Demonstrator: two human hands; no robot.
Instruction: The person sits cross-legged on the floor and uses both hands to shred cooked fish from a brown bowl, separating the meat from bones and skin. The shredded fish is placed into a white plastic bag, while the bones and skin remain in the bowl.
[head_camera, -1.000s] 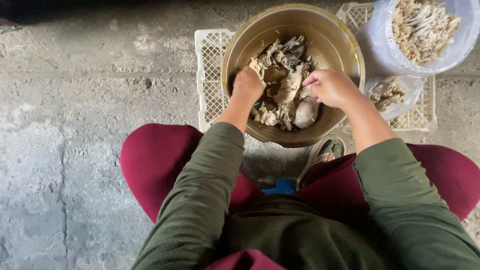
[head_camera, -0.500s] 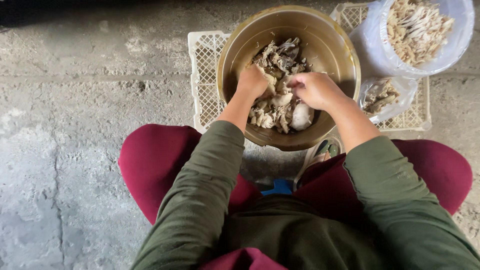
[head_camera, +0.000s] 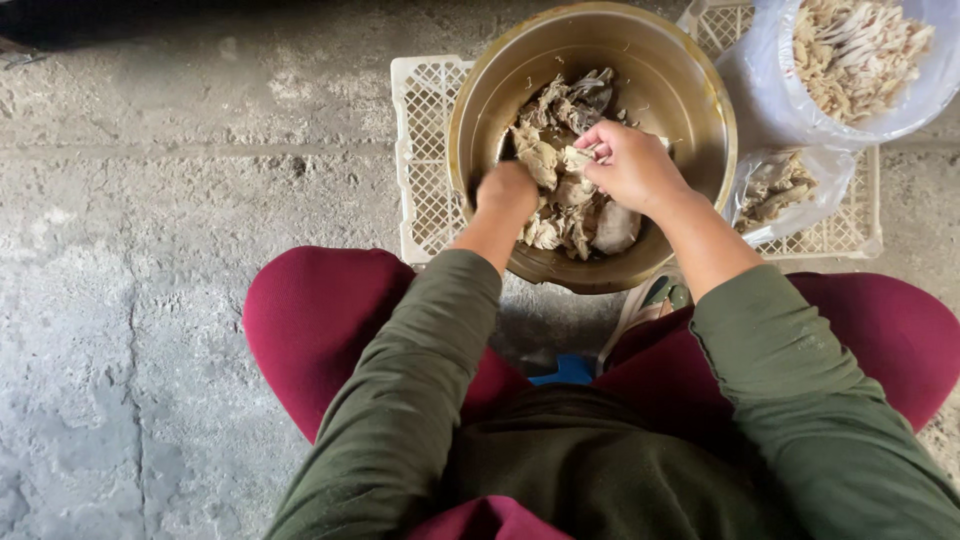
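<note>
A brass-coloured metal bowl (head_camera: 680, 90) rests on a white plastic crate (head_camera: 425, 150) and holds a heap of pale, brownish mushroom pieces (head_camera: 560, 110). My left hand (head_camera: 507, 195) reaches down into the near left side of the heap, fingers buried among the pieces. Above the middle of the heap, my right hand (head_camera: 630, 165) pinches a pale mushroom piece (head_camera: 578, 157) between its fingertips. Both arms wear green sleeves.
A clear plastic bag (head_camera: 860, 60) full of shredded pale strips sits at the upper right. Below it lies a smaller bag with darker scraps (head_camera: 775, 190). Rough concrete floor (head_camera: 150, 250) spreads to the left. My knees in dark red trousers (head_camera: 320, 310) flank the bowl.
The view has shifted slightly. My left hand has dropped lower into the near side of the heap, and my right hand has moved toward the bowl's middle with a piece in its fingers.
</note>
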